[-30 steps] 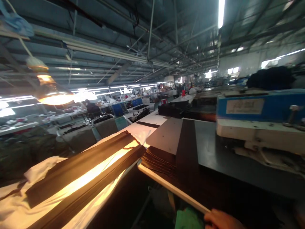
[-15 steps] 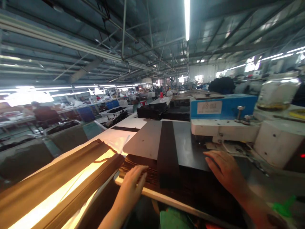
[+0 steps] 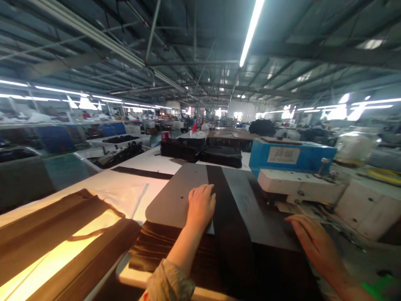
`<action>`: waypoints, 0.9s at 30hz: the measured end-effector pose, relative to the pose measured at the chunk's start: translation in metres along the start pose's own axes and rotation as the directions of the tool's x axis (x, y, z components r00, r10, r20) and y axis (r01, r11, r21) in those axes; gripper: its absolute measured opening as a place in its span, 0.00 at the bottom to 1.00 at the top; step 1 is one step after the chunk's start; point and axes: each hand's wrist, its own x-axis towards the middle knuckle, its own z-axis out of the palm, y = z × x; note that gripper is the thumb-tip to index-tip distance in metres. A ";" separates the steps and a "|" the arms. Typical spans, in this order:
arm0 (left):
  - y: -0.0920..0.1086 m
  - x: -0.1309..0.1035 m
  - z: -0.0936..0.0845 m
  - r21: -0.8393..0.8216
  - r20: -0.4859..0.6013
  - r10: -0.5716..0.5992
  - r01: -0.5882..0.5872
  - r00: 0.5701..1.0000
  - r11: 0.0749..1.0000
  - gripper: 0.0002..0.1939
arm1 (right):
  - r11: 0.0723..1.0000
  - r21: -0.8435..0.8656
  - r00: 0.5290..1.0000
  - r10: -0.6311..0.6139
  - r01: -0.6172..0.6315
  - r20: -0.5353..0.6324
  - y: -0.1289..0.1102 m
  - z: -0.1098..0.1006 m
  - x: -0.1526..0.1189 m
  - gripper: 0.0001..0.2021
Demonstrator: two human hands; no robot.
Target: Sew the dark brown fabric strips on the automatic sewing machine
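Observation:
A grey metal plate [image 3: 169,196] lies in front of me, with a dark fabric strip [image 3: 230,209] running across it toward me. My left hand [image 3: 201,205] rests at the strip's left edge, fingers bent and pressed together; what they hold, if anything, is hidden. My right hand [image 3: 313,240] is by the plate's right side, below the sewing machine head, its fingers stretched out and thumb apart. Layered dark fabric [image 3: 156,246] hangs below the plate's front edge.
The white sewing machine [image 3: 300,184] with a blue box [image 3: 288,156] stands at the right. Brown fabric [image 3: 69,217] lies on the left. Black stacks [image 3: 184,148] sit behind the plate, and a jar [image 3: 355,146] stands at the back right.
My left hand has moved from the layered fabric's front edge up onto the plate, and its fingers have closed. The view has shifted; my right hand remains open near the machine.

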 end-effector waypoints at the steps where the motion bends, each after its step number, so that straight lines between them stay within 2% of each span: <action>1: -0.001 0.000 0.002 -0.013 0.013 -0.019 0.019 1.000 1.000 0.14 | 1.000 -0.007 1.000 0.012 -0.012 0.005 -0.001 0.000 0.000 0.11; 4: -0.007 -0.002 0.003 -0.045 0.074 -0.071 0.074 0.995 0.996 0.15 | 0.999 -0.022 0.999 0.043 -0.042 0.019 -0.005 -0.001 0.002 0.11; 8: -0.010 -0.004 0.005 -0.082 0.138 -0.021 0.032 0.990 0.996 0.16 | 0.998 -0.036 0.998 0.054 -0.054 0.009 -0.010 -0.001 0.004 0.12; 14: -0.010 -0.002 0.007 -0.094 0.176 0.003 0.014 0.984 0.995 0.16 | 0.999 -0.035 0.999 0.037 -0.037 0.017 -0.013 0.001 0.007 0.12; 21: -0.010 -0.002 0.007 -0.042 0.221 0.019 -0.010 0.975 0.999 0.17 | 0.999 -0.008 0.999 0.036 -0.036 -0.038 -0.020 0.002 0.008 0.11; 27: -0.015 0.003 0.012 -0.001 0.229 -0.025 0.025 0.973 1.000 0.17 | 1.000 0.011 0.999 -0.016 0.017 -0.042 -0.027 -0.002 0.011 0.10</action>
